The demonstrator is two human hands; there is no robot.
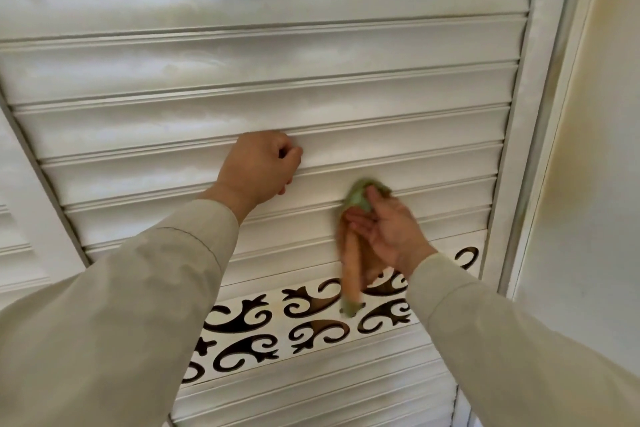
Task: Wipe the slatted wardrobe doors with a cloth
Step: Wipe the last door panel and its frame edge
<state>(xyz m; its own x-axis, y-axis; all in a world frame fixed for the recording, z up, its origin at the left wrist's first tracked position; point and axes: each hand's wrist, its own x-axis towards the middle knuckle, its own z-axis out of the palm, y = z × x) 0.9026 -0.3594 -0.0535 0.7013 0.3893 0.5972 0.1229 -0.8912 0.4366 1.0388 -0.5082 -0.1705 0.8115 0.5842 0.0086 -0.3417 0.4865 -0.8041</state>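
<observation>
The white slatted wardrobe door [263, 55] fills the view, seen from below. My right hand [388, 229] grips a green and orange cloth [360, 199] and presses its bunched top against a slat at the lower right. The cloth's tail hangs down over a band of dark scroll cut-outs [311, 319]. My left hand [259, 166] rests as a fist against a slat to the left and slightly higher, fingers curled, holding nothing that I can see.
The door's white frame [530, 114] runs along the right side, with a cream wall [595, 184] beyond it. A second slatted door panel [20, 218] shows at the left edge. More slats continue below the cut-out band.
</observation>
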